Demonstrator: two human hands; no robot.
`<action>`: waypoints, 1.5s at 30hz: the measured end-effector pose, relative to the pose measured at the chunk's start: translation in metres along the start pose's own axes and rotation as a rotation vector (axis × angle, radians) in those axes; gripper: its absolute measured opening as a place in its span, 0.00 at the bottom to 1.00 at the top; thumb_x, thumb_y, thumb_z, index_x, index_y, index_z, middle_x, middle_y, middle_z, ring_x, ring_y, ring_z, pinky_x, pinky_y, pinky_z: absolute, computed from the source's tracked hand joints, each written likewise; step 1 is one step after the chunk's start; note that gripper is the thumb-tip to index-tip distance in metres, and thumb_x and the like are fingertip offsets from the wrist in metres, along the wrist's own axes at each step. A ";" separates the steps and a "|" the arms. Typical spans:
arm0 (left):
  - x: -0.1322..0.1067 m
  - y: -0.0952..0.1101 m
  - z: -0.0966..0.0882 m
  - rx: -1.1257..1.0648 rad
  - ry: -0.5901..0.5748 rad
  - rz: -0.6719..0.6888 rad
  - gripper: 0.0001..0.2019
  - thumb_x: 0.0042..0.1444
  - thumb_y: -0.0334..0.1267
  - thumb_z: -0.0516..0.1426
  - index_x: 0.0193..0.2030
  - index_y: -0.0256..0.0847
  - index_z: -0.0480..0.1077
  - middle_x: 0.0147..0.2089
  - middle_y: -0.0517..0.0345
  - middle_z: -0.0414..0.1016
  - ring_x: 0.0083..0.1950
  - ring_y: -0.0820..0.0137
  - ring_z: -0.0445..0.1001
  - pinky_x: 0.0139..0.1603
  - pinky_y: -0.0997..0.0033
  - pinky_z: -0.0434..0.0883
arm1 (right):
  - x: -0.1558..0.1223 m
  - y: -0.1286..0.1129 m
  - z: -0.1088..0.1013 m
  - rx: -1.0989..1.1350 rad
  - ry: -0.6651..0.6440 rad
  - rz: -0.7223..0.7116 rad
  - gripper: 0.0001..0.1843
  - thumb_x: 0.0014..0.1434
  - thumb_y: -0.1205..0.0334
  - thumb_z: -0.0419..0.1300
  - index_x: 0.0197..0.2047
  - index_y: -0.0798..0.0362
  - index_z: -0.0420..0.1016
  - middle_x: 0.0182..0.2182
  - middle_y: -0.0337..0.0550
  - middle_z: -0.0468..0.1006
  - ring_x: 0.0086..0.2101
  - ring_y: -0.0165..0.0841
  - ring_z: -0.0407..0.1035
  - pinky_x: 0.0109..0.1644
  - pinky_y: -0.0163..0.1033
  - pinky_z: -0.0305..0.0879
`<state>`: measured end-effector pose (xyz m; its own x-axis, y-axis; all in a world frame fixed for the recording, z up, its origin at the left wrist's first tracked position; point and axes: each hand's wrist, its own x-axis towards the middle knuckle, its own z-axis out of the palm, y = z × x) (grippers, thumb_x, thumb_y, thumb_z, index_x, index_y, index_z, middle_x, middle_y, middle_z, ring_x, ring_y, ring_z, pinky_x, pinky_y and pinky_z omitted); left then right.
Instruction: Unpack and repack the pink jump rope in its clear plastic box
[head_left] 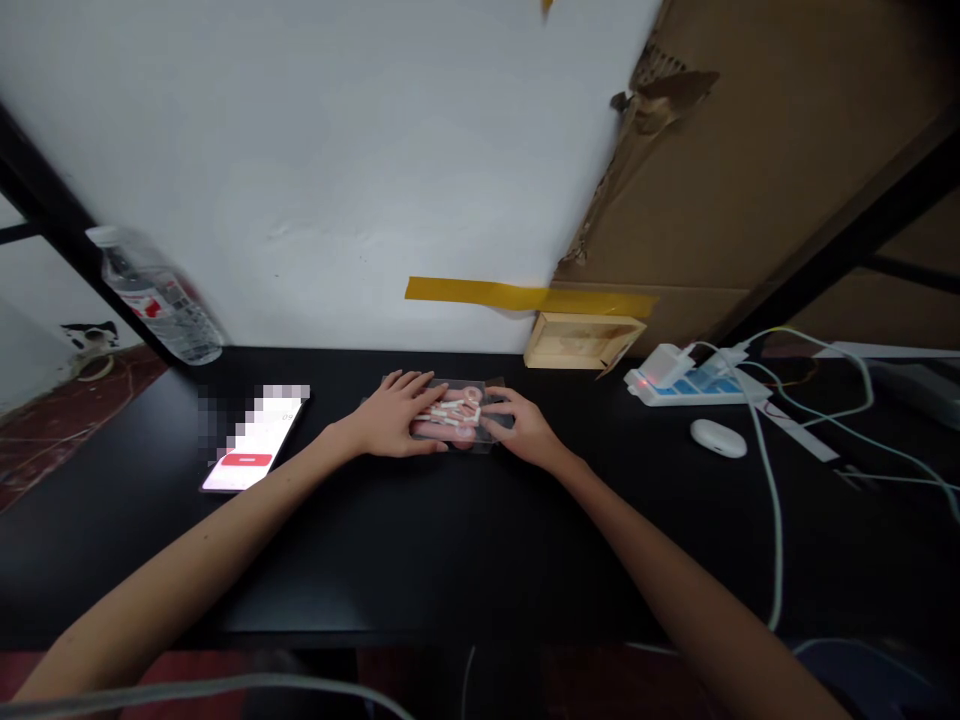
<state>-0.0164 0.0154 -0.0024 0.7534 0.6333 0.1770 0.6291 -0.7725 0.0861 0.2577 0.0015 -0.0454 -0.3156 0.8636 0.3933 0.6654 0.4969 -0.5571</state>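
A clear plastic packet (pixel 459 412) with pink and white pieces inside lies flat on the black desk, in the middle of the head view. My left hand (pixel 394 415) rests palm down over its left part, fingers stretched out and thumb apart, hiding that end. From the other side, my right hand (pixel 523 430) touches the packet's right end with its fingertips, the fingers spread. What exactly the pink and white pieces are is too small to make out.
On the left stand a lit phone (pixel 259 445) and a water bottle (pixel 161 300). A shallow wooden box (pixel 581 340) leans at the back. To the right are a power strip (pixel 697 388) with chargers, a white earbud case (pixel 718 438) and loose cables (pixel 769 500).
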 end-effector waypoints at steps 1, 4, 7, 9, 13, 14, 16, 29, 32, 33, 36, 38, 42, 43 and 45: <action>0.000 0.000 0.000 -0.002 0.001 0.000 0.47 0.56 0.68 0.56 0.73 0.39 0.53 0.74 0.36 0.53 0.73 0.42 0.53 0.70 0.39 0.50 | 0.000 0.000 0.001 0.009 0.010 0.011 0.11 0.60 0.61 0.62 0.43 0.50 0.85 0.53 0.51 0.77 0.52 0.43 0.74 0.61 0.51 0.68; 0.000 0.000 0.001 -0.004 -0.002 -0.002 0.46 0.56 0.68 0.55 0.74 0.40 0.52 0.74 0.37 0.53 0.73 0.43 0.53 0.70 0.40 0.50 | 0.001 -0.003 0.000 0.013 0.024 0.018 0.09 0.58 0.61 0.63 0.40 0.49 0.85 0.52 0.50 0.78 0.51 0.44 0.75 0.60 0.51 0.69; 0.000 0.000 0.002 -0.016 0.005 -0.002 0.46 0.56 0.69 0.55 0.74 0.44 0.52 0.74 0.40 0.53 0.73 0.43 0.53 0.70 0.39 0.50 | 0.001 -0.008 -0.001 -0.014 0.035 0.019 0.07 0.56 0.62 0.64 0.37 0.48 0.85 0.52 0.48 0.78 0.51 0.45 0.75 0.59 0.53 0.69; 0.000 0.001 0.001 -0.033 0.008 0.003 0.46 0.56 0.68 0.55 0.74 0.44 0.52 0.74 0.40 0.53 0.73 0.42 0.53 0.70 0.38 0.49 | 0.001 -0.010 -0.002 -0.039 0.039 0.036 0.07 0.55 0.63 0.64 0.35 0.47 0.84 0.53 0.46 0.77 0.51 0.45 0.74 0.59 0.53 0.69; 0.000 0.002 -0.001 -0.022 -0.019 -0.004 0.47 0.57 0.69 0.54 0.74 0.41 0.52 0.74 0.37 0.53 0.74 0.43 0.52 0.70 0.39 0.49 | 0.000 -0.012 -0.014 -0.127 -0.008 0.057 0.06 0.55 0.63 0.63 0.34 0.48 0.83 0.55 0.47 0.75 0.55 0.46 0.71 0.61 0.55 0.67; 0.000 0.002 -0.002 -0.014 -0.027 -0.011 0.47 0.56 0.69 0.54 0.74 0.40 0.52 0.74 0.36 0.52 0.74 0.43 0.51 0.70 0.40 0.48 | 0.000 -0.011 -0.019 -0.155 -0.031 0.057 0.06 0.56 0.63 0.63 0.35 0.48 0.83 0.56 0.48 0.75 0.56 0.47 0.70 0.62 0.56 0.66; 0.000 0.002 -0.002 -0.011 -0.031 -0.023 0.48 0.56 0.70 0.55 0.74 0.39 0.52 0.74 0.35 0.52 0.74 0.44 0.51 0.71 0.40 0.48 | 0.000 -0.007 -0.032 -0.212 -0.077 0.060 0.07 0.56 0.64 0.62 0.35 0.49 0.83 0.57 0.50 0.74 0.56 0.48 0.69 0.62 0.57 0.65; 0.000 0.003 -0.004 -0.046 -0.016 -0.023 0.48 0.55 0.70 0.55 0.74 0.40 0.52 0.75 0.37 0.51 0.74 0.42 0.51 0.71 0.38 0.48 | -0.008 0.029 -0.086 -0.097 -0.205 0.000 0.40 0.52 0.61 0.67 0.67 0.49 0.64 0.66 0.54 0.66 0.65 0.48 0.61 0.69 0.59 0.56; 0.000 0.002 -0.002 -0.066 -0.007 -0.015 0.47 0.55 0.70 0.56 0.74 0.43 0.53 0.75 0.40 0.51 0.74 0.42 0.51 0.71 0.38 0.48 | -0.009 0.021 -0.083 -0.069 -0.271 0.014 0.50 0.51 0.52 0.70 0.73 0.49 0.54 0.71 0.55 0.55 0.69 0.51 0.52 0.71 0.61 0.50; 0.000 0.002 -0.002 -0.069 -0.003 -0.013 0.47 0.54 0.70 0.56 0.74 0.44 0.53 0.75 0.41 0.51 0.74 0.41 0.51 0.70 0.37 0.48 | -0.010 0.019 -0.080 -0.073 -0.296 0.016 0.52 0.50 0.49 0.71 0.73 0.49 0.54 0.72 0.55 0.54 0.70 0.52 0.49 0.71 0.62 0.49; -0.001 0.001 0.000 -0.070 0.003 -0.011 0.47 0.54 0.70 0.56 0.74 0.45 0.53 0.75 0.41 0.51 0.74 0.41 0.51 0.70 0.37 0.48 | -0.009 0.015 -0.071 -0.093 -0.342 0.021 0.52 0.50 0.45 0.71 0.72 0.47 0.56 0.72 0.55 0.52 0.71 0.54 0.45 0.71 0.65 0.49; -0.001 0.001 0.000 -0.065 0.002 -0.010 0.47 0.54 0.70 0.56 0.73 0.44 0.53 0.75 0.41 0.51 0.74 0.42 0.52 0.71 0.38 0.48 | -0.009 0.014 -0.067 -0.099 -0.347 0.012 0.49 0.50 0.46 0.71 0.71 0.48 0.59 0.71 0.55 0.55 0.69 0.54 0.49 0.70 0.64 0.51; -0.001 0.002 -0.002 -0.041 -0.018 -0.017 0.47 0.55 0.70 0.55 0.73 0.42 0.54 0.75 0.39 0.51 0.74 0.42 0.51 0.71 0.39 0.48 | -0.008 0.007 -0.063 -0.109 -0.351 -0.015 0.41 0.51 0.52 0.69 0.67 0.50 0.66 0.66 0.56 0.62 0.64 0.51 0.60 0.68 0.57 0.58; -0.001 0.002 -0.002 -0.042 -0.017 -0.019 0.47 0.55 0.70 0.55 0.73 0.42 0.54 0.75 0.39 0.51 0.74 0.42 0.51 0.71 0.39 0.47 | -0.008 0.004 -0.063 -0.118 -0.352 -0.020 0.40 0.51 0.54 0.68 0.67 0.50 0.66 0.65 0.56 0.62 0.64 0.50 0.60 0.68 0.56 0.59; -0.001 0.002 -0.002 -0.053 -0.009 -0.019 0.47 0.54 0.70 0.56 0.73 0.43 0.54 0.75 0.40 0.51 0.74 0.43 0.51 0.71 0.39 0.47 | -0.009 0.000 -0.060 -0.146 -0.349 -0.024 0.41 0.51 0.58 0.67 0.67 0.50 0.65 0.67 0.55 0.60 0.65 0.51 0.58 0.69 0.56 0.58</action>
<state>-0.0161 0.0131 -0.0002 0.7432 0.6481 0.1660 0.6326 -0.7615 0.1410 0.3015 -0.0114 -0.0048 -0.5270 0.8416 0.1180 0.7365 0.5216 -0.4307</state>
